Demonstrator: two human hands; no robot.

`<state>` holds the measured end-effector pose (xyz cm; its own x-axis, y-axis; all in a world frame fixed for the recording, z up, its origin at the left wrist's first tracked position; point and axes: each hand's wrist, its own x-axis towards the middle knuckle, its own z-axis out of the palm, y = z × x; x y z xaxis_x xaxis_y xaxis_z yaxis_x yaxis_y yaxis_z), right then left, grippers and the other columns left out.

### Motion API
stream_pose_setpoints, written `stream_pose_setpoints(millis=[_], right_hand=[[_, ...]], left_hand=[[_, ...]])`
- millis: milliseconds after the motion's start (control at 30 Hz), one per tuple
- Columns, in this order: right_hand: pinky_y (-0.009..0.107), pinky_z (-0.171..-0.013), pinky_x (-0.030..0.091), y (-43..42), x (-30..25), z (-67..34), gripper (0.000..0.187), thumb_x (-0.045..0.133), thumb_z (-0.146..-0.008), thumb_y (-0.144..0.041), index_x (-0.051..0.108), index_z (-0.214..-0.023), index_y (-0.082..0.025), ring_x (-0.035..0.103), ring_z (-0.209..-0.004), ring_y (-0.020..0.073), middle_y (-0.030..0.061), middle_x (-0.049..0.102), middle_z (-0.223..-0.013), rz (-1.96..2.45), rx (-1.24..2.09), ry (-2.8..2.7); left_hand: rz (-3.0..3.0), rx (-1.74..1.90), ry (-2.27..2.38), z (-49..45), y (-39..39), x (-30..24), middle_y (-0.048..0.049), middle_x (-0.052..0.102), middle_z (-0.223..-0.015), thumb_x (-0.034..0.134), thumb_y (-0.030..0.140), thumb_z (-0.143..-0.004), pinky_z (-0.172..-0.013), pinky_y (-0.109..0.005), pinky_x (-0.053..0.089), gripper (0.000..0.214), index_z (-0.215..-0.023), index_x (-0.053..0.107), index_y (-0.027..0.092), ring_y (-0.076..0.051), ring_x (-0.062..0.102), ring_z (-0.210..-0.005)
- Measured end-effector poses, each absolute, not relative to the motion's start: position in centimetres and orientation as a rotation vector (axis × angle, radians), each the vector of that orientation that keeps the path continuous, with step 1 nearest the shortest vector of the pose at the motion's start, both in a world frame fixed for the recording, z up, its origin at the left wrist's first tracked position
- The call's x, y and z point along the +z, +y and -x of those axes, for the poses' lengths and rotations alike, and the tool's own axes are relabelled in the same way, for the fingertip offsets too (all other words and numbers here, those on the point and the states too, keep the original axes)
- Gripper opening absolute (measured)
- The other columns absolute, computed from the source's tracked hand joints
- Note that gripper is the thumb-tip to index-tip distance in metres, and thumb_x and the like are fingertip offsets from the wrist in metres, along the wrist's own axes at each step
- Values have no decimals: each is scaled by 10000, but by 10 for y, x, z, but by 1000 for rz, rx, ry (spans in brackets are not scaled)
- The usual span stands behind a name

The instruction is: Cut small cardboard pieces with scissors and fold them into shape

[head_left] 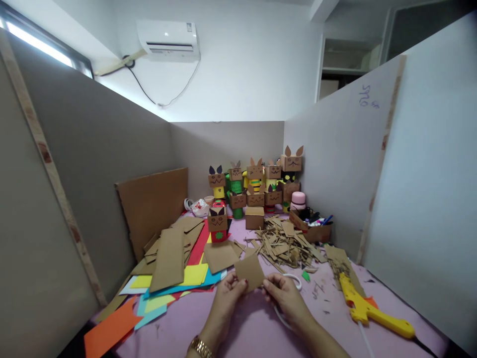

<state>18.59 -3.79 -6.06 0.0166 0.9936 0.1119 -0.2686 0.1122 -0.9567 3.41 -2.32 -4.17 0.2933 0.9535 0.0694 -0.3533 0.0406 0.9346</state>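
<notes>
Between my hands I hold a small, roughly square piece of brown cardboard (249, 272) just above the table. My left hand (228, 301) is closed on its lower left edge, thumb on top. At its lower right corner, my right hand (286, 301) pinches the edge between thumb and fingers. A thin white loop (297, 281) shows behind and below my right hand; whether that hand holds it too, I cannot tell. Another flat cardboard piece (220, 256) lies just beyond. Close behind it stands a cardboard figure (217, 222) with a drawn face, dark ears and red body.
Several similar figures (255, 172) stand at the back. A heap of cardboard scraps (285, 246) lies right of centre. A yellow hot glue gun (372, 308) rests at right. Coloured paper (112, 328) and cardboard sheets (169, 258) spread leftward. An open box (318, 232) holds pens.
</notes>
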Motion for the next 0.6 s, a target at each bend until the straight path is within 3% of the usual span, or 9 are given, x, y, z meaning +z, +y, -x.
stream_pose_setpoints(millis=[200,600], right_hand=[[173,-416,293,-38,-60,-186,356,700,-633,-477,592,-658,-139,464,-410,64,-18,621,-518,922,1233,-1025],[167,-405,269,-40,-59,-185,345,708,-630,-462,613,-643,-130,440,-401,57,-26,592,-495,941,1232,-1045]], left_hand=[[-1164,1080,728,-39,-23,-46,-66,698,-731,775,230,-528,-588,-213,439,353,-835,656,102,-146,601,-633],[-1162,1158,769,-39,-26,-40,-48,673,-760,741,176,-562,-557,-207,426,441,-975,595,134,-123,571,-611]])
